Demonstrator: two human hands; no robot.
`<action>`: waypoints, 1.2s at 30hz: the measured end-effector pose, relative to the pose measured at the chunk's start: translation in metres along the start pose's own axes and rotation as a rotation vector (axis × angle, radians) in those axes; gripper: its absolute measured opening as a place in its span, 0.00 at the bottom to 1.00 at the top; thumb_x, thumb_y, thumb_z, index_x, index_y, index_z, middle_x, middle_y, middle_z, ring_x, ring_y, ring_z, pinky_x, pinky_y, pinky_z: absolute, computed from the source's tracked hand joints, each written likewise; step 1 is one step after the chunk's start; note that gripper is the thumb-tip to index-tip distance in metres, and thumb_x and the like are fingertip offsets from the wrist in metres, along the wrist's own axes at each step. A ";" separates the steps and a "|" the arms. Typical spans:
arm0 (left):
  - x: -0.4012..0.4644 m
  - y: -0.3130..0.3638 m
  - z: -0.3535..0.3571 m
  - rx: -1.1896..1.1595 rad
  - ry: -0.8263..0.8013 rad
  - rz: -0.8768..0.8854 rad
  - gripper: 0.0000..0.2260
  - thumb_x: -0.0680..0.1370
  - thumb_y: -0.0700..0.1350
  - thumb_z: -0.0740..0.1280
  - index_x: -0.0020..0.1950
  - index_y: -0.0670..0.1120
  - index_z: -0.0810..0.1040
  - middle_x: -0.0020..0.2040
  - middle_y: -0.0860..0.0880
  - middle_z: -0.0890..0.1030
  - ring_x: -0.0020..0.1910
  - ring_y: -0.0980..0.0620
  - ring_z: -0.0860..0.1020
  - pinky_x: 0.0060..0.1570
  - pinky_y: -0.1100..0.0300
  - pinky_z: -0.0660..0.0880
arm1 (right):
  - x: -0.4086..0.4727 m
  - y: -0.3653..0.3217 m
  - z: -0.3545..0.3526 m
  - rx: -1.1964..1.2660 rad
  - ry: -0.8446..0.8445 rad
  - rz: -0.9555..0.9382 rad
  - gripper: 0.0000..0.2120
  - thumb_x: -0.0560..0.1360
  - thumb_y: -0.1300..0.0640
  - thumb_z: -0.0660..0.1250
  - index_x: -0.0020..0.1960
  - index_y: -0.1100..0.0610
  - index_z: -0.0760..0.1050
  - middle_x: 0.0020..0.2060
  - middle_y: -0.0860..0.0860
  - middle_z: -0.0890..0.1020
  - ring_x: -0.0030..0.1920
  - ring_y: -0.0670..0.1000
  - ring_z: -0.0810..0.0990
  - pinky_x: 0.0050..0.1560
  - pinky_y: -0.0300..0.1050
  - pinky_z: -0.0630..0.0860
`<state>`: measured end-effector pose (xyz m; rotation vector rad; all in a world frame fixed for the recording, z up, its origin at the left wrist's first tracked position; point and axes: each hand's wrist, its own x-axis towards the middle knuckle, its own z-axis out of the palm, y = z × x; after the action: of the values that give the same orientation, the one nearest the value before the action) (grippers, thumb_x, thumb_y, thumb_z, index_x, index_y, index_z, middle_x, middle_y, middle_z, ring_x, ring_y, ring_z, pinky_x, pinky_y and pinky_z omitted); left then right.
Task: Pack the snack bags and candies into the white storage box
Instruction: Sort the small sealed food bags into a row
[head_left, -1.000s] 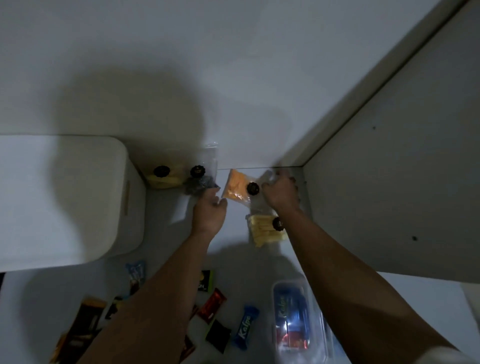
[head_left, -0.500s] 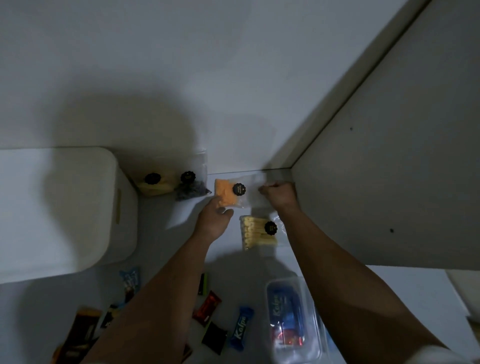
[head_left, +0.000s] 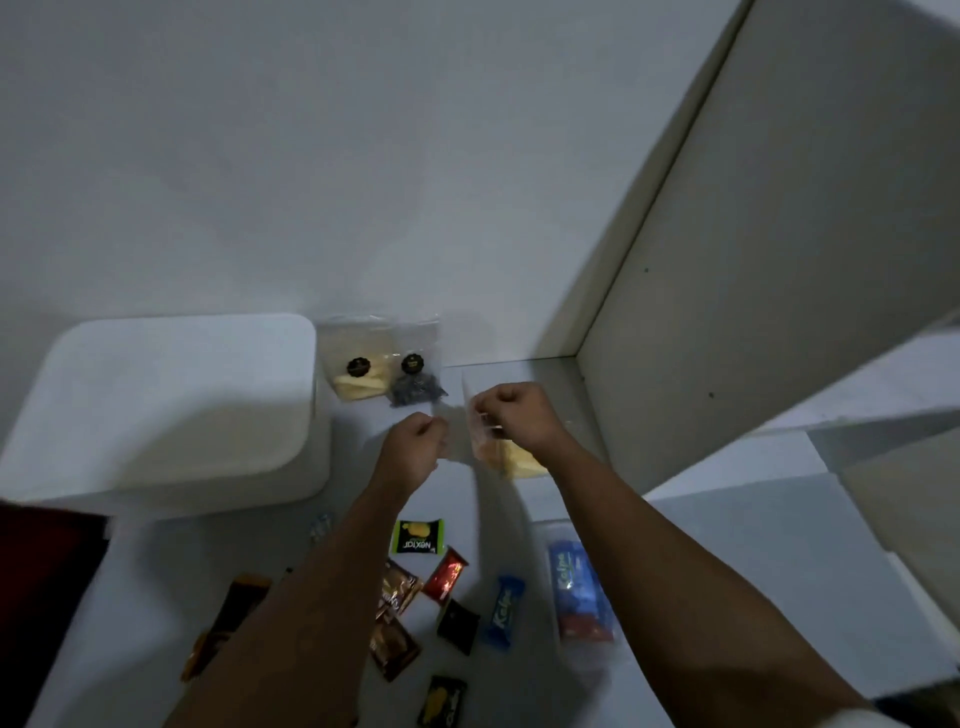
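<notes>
Clear crinkly snack bag (head_left: 480, 441), orange inside, pinched btwn left hand (head_left: 413, 447) & right hand (head_left: 514, 415).

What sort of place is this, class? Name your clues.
Probably a home shelf or cupboard nook: plain white wall, pale cabinet side panel, white lidded storage box beside wrapped candies.

Counted beyond the hands: two clear snack bags (head_left: 387, 364), one white box (head_left: 161, 410). Between the hands: one orange bag (head_left: 483, 441). Below them: two blue bars (head_left: 506, 610), two brown candies (head_left: 397, 592).
</notes>
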<state>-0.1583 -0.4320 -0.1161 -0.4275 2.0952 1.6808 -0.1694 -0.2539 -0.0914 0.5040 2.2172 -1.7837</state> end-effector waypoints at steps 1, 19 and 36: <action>-0.016 0.006 -0.005 -0.019 -0.012 0.009 0.13 0.82 0.52 0.66 0.45 0.43 0.80 0.44 0.43 0.84 0.43 0.47 0.82 0.46 0.53 0.77 | -0.012 -0.001 0.005 -0.041 -0.007 -0.044 0.06 0.77 0.66 0.70 0.49 0.67 0.85 0.43 0.61 0.87 0.41 0.53 0.83 0.43 0.49 0.82; -0.210 -0.013 -0.071 0.379 0.035 0.211 0.19 0.71 0.53 0.64 0.36 0.37 0.81 0.35 0.41 0.85 0.39 0.41 0.85 0.46 0.43 0.83 | -0.218 0.001 0.086 -0.399 0.222 -0.343 0.10 0.73 0.62 0.72 0.50 0.51 0.75 0.34 0.50 0.83 0.37 0.49 0.82 0.39 0.49 0.79; -0.266 -0.013 -0.093 0.237 0.152 0.372 0.10 0.82 0.54 0.63 0.58 0.51 0.76 0.53 0.51 0.79 0.53 0.49 0.78 0.50 0.55 0.72 | -0.258 -0.045 0.070 -0.482 -0.004 -0.359 0.07 0.79 0.57 0.71 0.45 0.58 0.85 0.41 0.53 0.85 0.38 0.51 0.81 0.41 0.44 0.76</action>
<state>0.0658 -0.5314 0.0234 -0.0956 2.5769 1.6001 0.0450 -0.3590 0.0378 -0.0018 2.7421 -1.2965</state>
